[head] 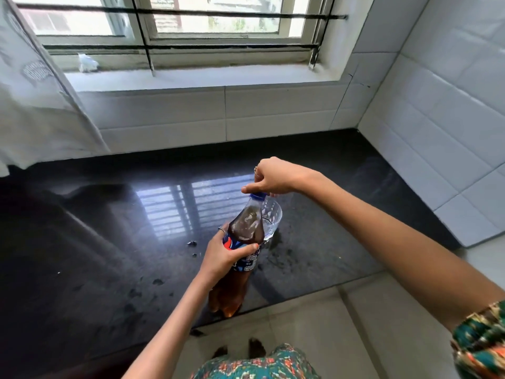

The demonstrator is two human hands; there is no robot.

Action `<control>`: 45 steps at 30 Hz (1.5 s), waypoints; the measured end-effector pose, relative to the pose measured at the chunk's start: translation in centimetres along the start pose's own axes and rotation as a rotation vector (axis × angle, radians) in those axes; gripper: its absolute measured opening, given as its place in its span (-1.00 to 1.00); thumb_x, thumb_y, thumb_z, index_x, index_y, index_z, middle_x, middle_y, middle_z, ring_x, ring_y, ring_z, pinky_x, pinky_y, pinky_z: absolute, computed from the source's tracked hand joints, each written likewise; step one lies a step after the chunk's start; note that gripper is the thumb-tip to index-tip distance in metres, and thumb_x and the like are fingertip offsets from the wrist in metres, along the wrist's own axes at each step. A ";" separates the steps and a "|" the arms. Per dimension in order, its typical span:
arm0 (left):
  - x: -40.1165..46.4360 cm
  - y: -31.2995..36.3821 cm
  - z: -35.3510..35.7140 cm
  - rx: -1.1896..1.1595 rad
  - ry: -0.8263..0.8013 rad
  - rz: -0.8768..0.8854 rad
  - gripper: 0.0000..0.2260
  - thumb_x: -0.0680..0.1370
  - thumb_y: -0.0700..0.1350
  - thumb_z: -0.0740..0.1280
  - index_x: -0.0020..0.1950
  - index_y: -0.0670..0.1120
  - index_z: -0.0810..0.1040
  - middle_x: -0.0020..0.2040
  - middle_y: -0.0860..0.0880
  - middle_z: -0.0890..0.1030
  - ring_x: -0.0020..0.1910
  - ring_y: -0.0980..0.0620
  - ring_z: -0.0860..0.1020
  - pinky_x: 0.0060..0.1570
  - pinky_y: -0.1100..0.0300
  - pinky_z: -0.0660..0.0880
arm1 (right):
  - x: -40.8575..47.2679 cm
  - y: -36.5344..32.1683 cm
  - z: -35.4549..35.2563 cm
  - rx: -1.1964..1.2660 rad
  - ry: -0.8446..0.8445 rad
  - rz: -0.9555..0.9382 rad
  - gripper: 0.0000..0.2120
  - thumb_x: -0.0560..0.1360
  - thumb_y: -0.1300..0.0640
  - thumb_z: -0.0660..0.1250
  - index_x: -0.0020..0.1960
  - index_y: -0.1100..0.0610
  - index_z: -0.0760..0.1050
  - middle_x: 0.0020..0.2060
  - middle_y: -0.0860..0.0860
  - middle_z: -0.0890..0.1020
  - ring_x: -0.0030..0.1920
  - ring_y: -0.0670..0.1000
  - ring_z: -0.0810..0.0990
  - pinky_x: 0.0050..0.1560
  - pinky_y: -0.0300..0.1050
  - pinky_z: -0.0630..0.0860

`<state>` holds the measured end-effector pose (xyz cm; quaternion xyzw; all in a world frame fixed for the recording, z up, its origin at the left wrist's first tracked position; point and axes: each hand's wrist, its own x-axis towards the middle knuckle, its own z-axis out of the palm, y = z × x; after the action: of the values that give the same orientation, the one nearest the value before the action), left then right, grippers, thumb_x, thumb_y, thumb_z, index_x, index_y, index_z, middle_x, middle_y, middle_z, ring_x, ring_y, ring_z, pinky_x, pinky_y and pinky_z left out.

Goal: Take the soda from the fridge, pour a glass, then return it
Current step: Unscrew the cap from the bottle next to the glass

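a: what does the soda bottle [240, 250] look like?
b: clear plastic, dark brown drink filling it up to the shoulder, with a foamy film clinging inside the neck. a blue label with red and white wraps its middle, and a blue cap [258, 196] sits on top.
a: where is it?
b: standing near the front edge of the black countertop [95, 242], leaning a little away from the person, between the two hands.
a: and the hands?
b: the left hand [224, 255] is wrapped around the label, thumb across the front. the right hand [273, 176] is above it, fingers pinched on the cap.
a: anything close by?
b: a clear glass [273, 217] stands just behind the bottle's neck, below the right hand. small wet spots dot the counter beside the left hand.
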<state>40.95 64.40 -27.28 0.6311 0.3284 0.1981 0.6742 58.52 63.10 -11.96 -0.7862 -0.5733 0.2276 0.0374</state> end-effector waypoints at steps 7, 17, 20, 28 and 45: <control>-0.2 -0.1 0.2 0.013 0.066 0.003 -0.50 0.07 0.07 0.55 -0.03 0.13 0.55 -0.05 0.12 0.67 -0.07 0.19 0.63 0.08 0.17 0.53 | -0.3 1.3 0.8 0.238 -0.007 -0.134 -0.76 0.47 0.05 0.37 -0.05 0.23 0.63 -0.26 0.11 0.65 -0.29 0.00 0.55 -0.23 -0.15 0.48; -0.3 -0.2 1.6 -0.033 0.070 -0.036 -0.47 0.05 0.06 0.54 -0.01 0.08 0.54 -0.08 0.11 0.67 -0.11 0.21 0.65 -0.04 0.28 0.54 | 0.2 2.1 -0.9 0.396 -0.272 -0.140 -0.47 0.47 0.16 0.37 0.37 0.26 0.30 -0.02 0.13 0.61 -0.23 -0.11 0.58 -0.17 -0.32 0.55; 0.0 -0.1 1.7 -0.019 0.085 -0.014 -0.46 0.09 0.01 0.56 0.04 0.08 0.53 -0.02 0.09 0.66 -0.09 0.23 0.63 0.00 0.31 0.55 | 0.4 0.9 -0.7 0.032 -0.163 -0.057 -0.48 0.46 -0.21 0.27 -0.12 0.31 0.48 -0.18 0.23 0.66 -0.34 0.03 0.64 -0.22 -0.16 0.55; -0.4 0.2 1.5 -0.045 0.106 -0.011 -0.49 0.10 -0.01 0.55 0.00 0.09 0.50 -0.04 0.08 0.64 -0.09 0.17 0.62 -0.01 0.27 0.55 | 0.3 1.6 -0.4 0.176 -0.174 -0.315 -0.78 0.45 0.29 0.37 0.09 0.25 0.58 -0.10 0.15 0.63 -0.10 0.02 0.59 -0.21 -0.39 0.49; -0.8 0.0 1.7 0.013 0.111 0.025 -0.47 0.06 0.09 0.51 0.00 0.10 0.51 -0.06 0.11 0.65 -0.14 0.30 0.62 -0.07 0.38 0.54 | 0.3 2.0 -1.1 0.301 -0.334 -0.312 -0.42 0.37 0.20 0.48 0.34 0.06 0.41 0.26 0.06 0.55 0.14 -0.02 0.57 0.14 -0.17 0.54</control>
<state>41.63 62.62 -27.18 0.6277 0.3587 0.2388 0.6483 60.80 62.93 -11.73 -0.6255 -0.6455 0.4282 0.0932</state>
